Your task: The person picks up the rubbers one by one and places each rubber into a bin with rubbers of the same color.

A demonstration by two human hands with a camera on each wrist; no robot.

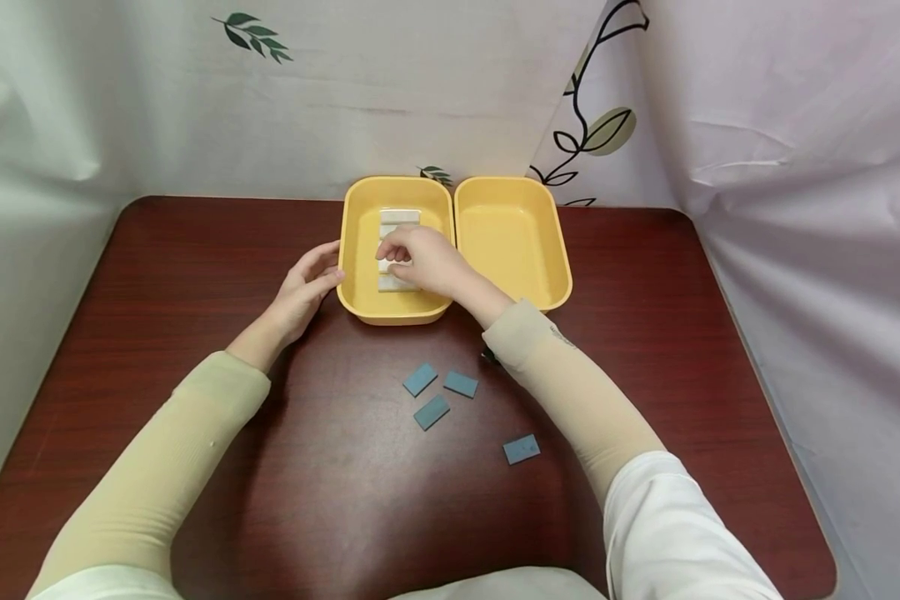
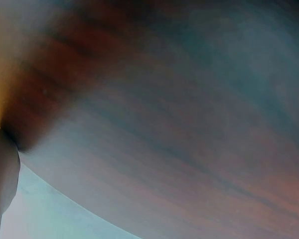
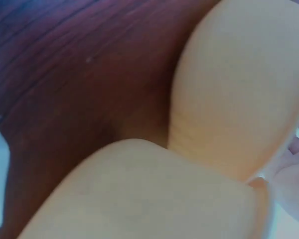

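Observation:
Several white tiles lie in a column inside the left yellow tray. My right hand is over that column with bent fingers. Its thumb and fingertips pinch a white tile, partly hidden by the hand. At the tray's left side, my left hand rests its fingers and thumb against the outer wall and rim. The left wrist view is blurred and shows only a bit of the left hand. Part of the right hand appears at the right wrist view's edge.
A second yellow tray stands right beside the first, with no tile visible in it. Several blue-grey tiles are scattered on the dark red table in front of the trays. A patterned white curtain hangs behind.

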